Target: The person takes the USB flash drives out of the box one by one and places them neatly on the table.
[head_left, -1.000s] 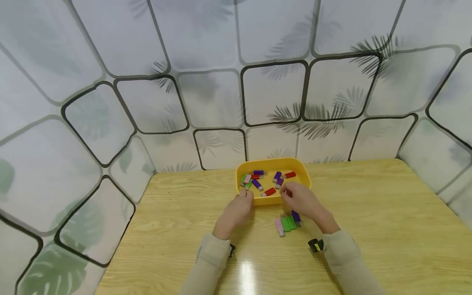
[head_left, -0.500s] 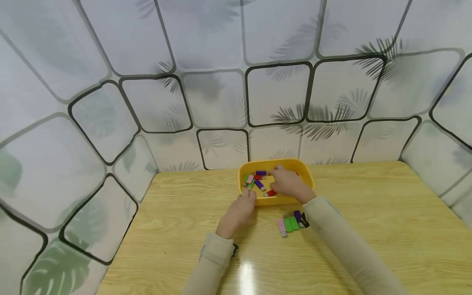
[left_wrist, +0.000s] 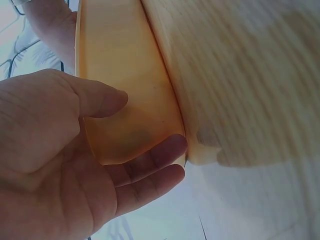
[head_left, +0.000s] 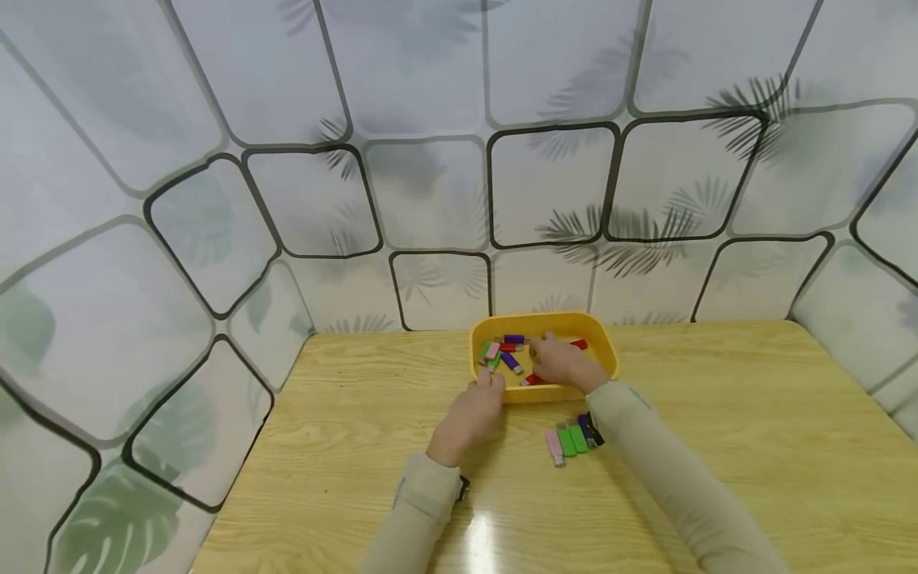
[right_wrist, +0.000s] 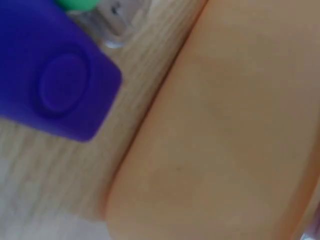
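Observation:
The yellow tray [head_left: 543,393] holds several small USB sticks: purple [head_left: 511,363], red [head_left: 579,344], green and pink [head_left: 492,351]. At its front left corner my left hand [head_left: 469,414] grips the wall; in the left wrist view the thumb of that hand [left_wrist: 55,145] lies against the tray's outer wall [left_wrist: 130,55] and two fingers bend round the end. My right hand [head_left: 566,364] reaches over the front wall into the middle of the tray, fingers pointing down. Whether it pinches a stick is hidden. The right wrist view does not show its fingers, only the tray's wall [right_wrist: 215,120].
In front of the tray, on the wooden table [head_left: 358,446], a pink stick [head_left: 555,446], two green ones [head_left: 573,440] and a purple one [right_wrist: 60,85] lie side by side under the right wrist. A patterned wall covering [head_left: 430,191] stands behind the table.
My right hand has moved from the tray's front right edge inward and left, over the sticks. The left hand keeps its grip on the corner. The head view has shifted slightly.

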`<state>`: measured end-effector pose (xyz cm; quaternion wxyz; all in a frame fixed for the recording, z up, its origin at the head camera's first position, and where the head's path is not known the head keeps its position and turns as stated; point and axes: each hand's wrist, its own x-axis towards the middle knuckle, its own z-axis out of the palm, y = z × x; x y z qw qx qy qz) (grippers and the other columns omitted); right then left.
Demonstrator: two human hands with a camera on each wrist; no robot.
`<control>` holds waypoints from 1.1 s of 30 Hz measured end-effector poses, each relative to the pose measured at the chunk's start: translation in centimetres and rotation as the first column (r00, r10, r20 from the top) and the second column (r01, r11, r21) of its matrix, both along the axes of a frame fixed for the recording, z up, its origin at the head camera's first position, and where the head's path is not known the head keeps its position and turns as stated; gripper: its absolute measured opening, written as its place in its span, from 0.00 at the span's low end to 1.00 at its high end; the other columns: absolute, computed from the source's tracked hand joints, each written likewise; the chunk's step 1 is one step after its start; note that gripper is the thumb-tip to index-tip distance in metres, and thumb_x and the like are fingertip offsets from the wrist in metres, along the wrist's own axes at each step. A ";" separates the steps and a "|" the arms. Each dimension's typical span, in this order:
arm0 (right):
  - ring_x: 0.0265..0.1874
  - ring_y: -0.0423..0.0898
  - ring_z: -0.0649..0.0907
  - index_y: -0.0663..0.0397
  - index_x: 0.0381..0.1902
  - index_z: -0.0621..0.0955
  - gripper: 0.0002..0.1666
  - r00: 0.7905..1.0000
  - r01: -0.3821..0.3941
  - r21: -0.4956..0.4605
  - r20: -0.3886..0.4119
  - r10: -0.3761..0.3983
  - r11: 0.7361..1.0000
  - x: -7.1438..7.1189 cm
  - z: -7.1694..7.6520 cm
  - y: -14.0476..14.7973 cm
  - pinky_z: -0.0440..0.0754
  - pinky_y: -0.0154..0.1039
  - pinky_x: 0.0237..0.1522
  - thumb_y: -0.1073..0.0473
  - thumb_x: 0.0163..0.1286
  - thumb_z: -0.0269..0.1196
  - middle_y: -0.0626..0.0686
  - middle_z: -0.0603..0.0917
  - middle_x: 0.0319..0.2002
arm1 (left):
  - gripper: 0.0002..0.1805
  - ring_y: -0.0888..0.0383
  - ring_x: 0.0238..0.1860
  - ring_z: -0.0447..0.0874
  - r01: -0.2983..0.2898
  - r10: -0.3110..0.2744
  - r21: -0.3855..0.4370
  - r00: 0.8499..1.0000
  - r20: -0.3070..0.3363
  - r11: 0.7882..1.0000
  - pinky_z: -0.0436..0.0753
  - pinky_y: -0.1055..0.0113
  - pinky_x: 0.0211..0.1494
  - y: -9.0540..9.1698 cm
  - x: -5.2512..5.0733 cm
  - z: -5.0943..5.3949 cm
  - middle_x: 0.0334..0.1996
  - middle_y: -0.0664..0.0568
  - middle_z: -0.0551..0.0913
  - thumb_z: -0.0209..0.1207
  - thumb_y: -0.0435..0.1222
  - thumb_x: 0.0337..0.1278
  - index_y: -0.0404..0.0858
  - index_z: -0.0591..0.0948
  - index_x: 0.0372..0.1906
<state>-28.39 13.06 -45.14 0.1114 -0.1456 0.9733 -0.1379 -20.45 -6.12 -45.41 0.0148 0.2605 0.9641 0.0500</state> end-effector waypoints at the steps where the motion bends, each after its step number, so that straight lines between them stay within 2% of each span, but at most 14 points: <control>1: 0.38 0.52 0.78 0.63 0.54 0.77 0.17 1.000 -0.007 -0.005 -0.004 0.007 1.000 0.0 -0.1 0.1 0.81 0.49 0.45 0.61 0.70 0.59 0.64 0.74 0.50 | 0.13 0.49 0.38 0.78 -0.002 0.002 -0.003 1.000 0.004 1.000 0.81 0.60 0.36 0.1 0.0 0.0 0.48 0.41 0.71 0.51 0.31 0.71 0.33 0.68 0.55; 5: 0.38 0.51 0.77 0.64 0.51 0.78 0.16 0.999 -0.023 -0.040 -0.023 0.022 0.999 -0.1 -0.7 0.4 0.80 0.48 0.46 0.64 0.67 0.59 0.63 0.74 0.47 | 0.14 0.49 0.38 0.78 0.000 0.000 -0.005 1.000 0.004 1.000 0.81 0.60 0.36 0.3 -0.1 -0.1 0.49 0.41 0.71 0.51 0.31 0.71 0.33 0.68 0.56; 12: 0.36 0.52 0.75 0.65 0.47 0.77 0.15 1.000 -0.005 -0.157 -0.015 0.002 0.988 0.1 -1.8 0.6 0.79 0.47 0.45 0.68 0.61 0.58 0.63 0.72 0.45 | 0.12 0.50 0.35 0.77 0.020 -0.020 -0.001 0.999 -0.031 1.000 0.80 0.60 0.33 0.1 0.2 -0.4 0.44 0.41 0.72 0.51 0.33 0.72 0.32 0.70 0.54; 15: 0.35 0.52 0.75 0.65 0.46 0.76 0.14 1.000 0.005 -0.178 -0.011 -0.007 0.984 0.0 -2.1 0.4 0.78 0.47 0.44 0.68 0.62 0.58 0.62 0.72 0.43 | 0.11 0.51 0.33 0.77 0.021 -0.021 -0.009 0.999 -0.045 1.000 0.79 0.61 0.31 -0.1 0.3 -0.5 0.42 0.42 0.72 0.51 0.34 0.72 0.32 0.70 0.52; 24: 0.34 0.52 0.75 0.64 0.44 0.76 0.10 0.999 -0.019 -0.147 -0.052 0.012 0.989 -0.4 -2.1 0.2 0.78 0.47 0.43 0.67 0.64 0.57 0.60 0.73 0.40 | 0.11 0.50 0.32 0.76 0.017 -0.016 0.012 0.998 -0.063 1.000 0.78 0.61 0.29 -0.1 0.1 -0.2 0.41 0.43 0.71 0.52 0.35 0.71 0.33 0.70 0.50; 33: 0.26 0.51 0.75 0.59 0.45 0.73 0.09 0.996 0.091 -0.053 -0.019 -0.092 0.994 0.0 -1.4 -0.2 0.77 0.42 0.30 0.68 0.67 0.57 0.62 0.68 0.45 | 0.11 0.51 0.31 0.76 0.021 -0.019 0.053 0.998 -0.052 0.998 0.77 0.61 0.28 -0.2 0.2 -0.2 0.38 0.44 0.70 0.54 0.36 0.70 0.33 0.69 0.48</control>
